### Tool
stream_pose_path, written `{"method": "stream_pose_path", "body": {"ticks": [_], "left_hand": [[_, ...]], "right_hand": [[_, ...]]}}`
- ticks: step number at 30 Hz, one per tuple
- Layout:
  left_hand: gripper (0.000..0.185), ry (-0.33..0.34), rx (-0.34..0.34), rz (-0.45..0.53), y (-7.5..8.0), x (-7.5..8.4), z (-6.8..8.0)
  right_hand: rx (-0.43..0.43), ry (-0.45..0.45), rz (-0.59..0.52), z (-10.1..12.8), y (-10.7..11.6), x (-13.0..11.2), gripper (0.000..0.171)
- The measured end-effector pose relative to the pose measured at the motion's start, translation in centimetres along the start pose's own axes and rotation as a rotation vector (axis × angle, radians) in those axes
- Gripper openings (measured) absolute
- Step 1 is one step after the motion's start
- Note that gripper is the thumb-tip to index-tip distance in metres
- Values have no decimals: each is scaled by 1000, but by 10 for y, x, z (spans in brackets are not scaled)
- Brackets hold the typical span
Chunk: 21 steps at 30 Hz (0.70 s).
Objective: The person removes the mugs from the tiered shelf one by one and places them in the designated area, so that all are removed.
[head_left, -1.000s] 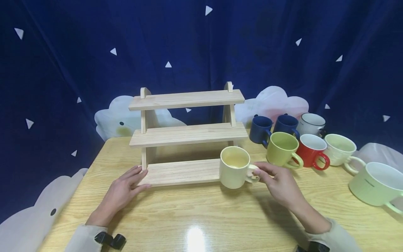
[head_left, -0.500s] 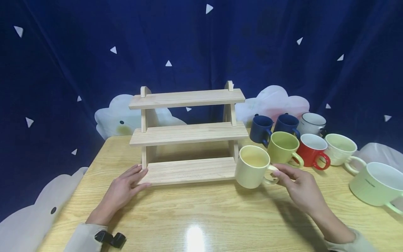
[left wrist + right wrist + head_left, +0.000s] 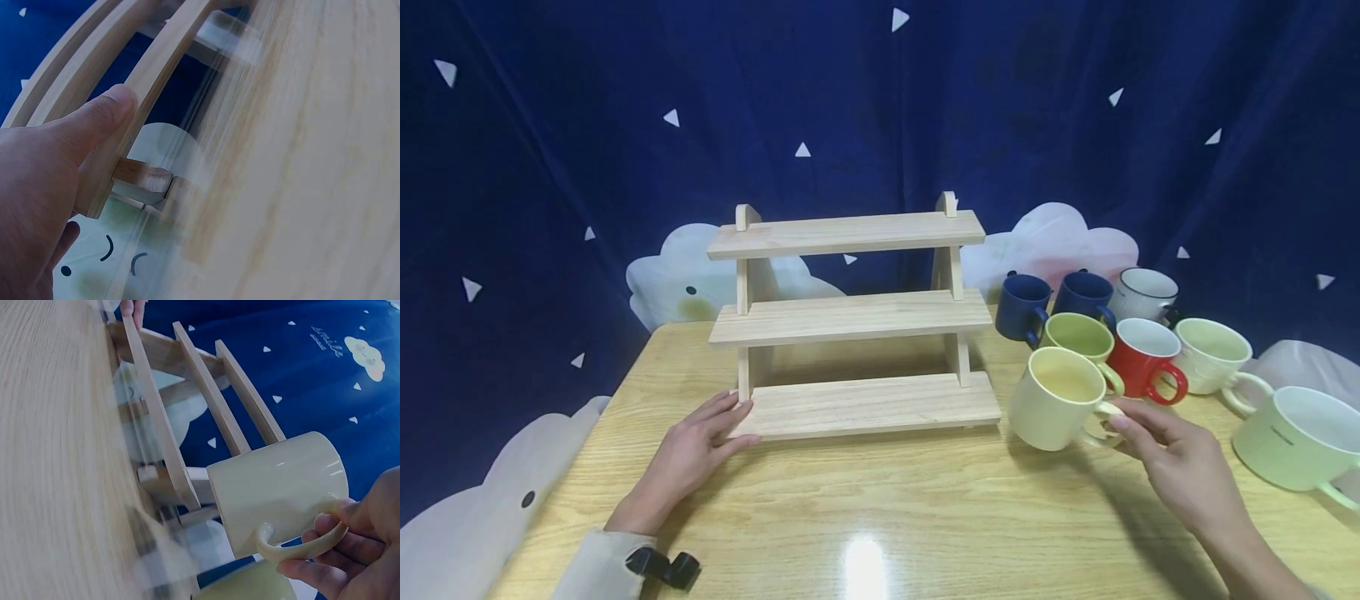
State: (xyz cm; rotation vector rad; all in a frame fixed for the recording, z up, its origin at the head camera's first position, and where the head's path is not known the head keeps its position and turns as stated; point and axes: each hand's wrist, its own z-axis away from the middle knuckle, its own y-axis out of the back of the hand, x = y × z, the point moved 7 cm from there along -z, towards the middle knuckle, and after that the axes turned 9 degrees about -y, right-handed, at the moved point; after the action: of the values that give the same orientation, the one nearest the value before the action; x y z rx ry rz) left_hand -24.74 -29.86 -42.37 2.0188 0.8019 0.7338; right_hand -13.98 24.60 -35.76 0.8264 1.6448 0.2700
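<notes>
I hold a cream mug by its handle, just right of the wooden rack's lowest shelf and in front of a cluster of other mugs. My right hand pinches the looped handle between fingers and thumb; the mug's body hangs clear of my palm. It looks like glazed ceramic: smooth, glossy, rigid, and by my judgement fairly heavy for its size, slippery where the glaze shines, and liable to chip if knocked against wood or a neighbouring mug. The handle seems the surest hold, with the round wall as a second grip if it tips.

My left hand lies flat and relaxed on the surface, fingers straight, thumb pressing the near left corner of the rack. The rack is pale, unfinished-looking wood, three stepped planks on slanted side posts.

Just behind the cream mug stand a green mug and a red mug; farther back are two navy mugs. A wide pale green cup sits at the far right. The surface is light wood grain with a bright glare.
</notes>
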Motion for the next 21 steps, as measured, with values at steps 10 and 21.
{"method": "stream_pose_path", "body": {"ticks": [10, 21], "left_hand": [[59, 5, -9, 1, -1, -1, 1], [59, 8, -8, 3, -2, -1, 1]], "right_hand": [[-1, -143, 50, 7, 26, 36, 39], [93, -165, 4, 19, 59, 69, 21]]}}
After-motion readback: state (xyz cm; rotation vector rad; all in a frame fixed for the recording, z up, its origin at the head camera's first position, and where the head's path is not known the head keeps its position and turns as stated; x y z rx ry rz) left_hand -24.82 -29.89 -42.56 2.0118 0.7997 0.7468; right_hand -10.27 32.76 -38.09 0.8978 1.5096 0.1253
